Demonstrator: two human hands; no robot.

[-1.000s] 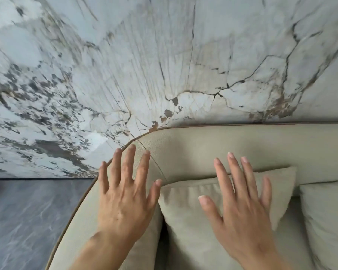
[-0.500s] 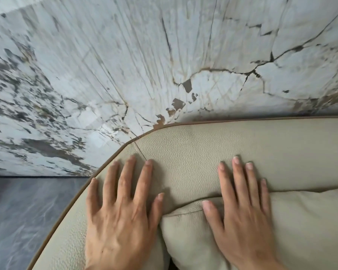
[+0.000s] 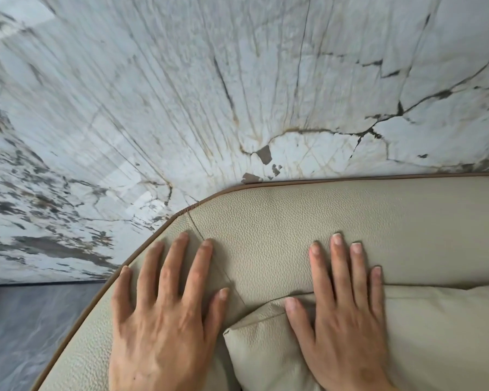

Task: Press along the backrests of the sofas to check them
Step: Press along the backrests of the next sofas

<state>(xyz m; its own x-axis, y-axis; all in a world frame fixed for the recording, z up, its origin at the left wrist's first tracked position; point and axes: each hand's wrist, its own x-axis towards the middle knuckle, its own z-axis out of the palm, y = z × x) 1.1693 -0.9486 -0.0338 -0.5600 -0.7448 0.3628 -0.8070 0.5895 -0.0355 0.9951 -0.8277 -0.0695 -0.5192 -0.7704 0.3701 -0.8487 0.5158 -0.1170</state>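
Observation:
A beige leather sofa backrest (image 3: pixel 322 221) with brown piping along its top edge curves round a corner at the left. My left hand (image 3: pixel 164 314) lies flat on the backrest near that corner, fingers spread across a seam. My right hand (image 3: pixel 342 314) rests flat with its palm on a beige loose cushion (image 3: pixel 435 334) and its fingertips on the backrest above it. Neither hand holds anything.
A white marble wall (image 3: pixel 209 94) with dark and brown veins stands directly behind the sofa. Grey marbled floor (image 3: pixel 31 328) shows at the lower left, beyond the sofa's curved end.
The view has closed in on the backrest. Both hands have gone from hovering over the corner and cushion to lying flat on the leather, fingertips further up the backrest.

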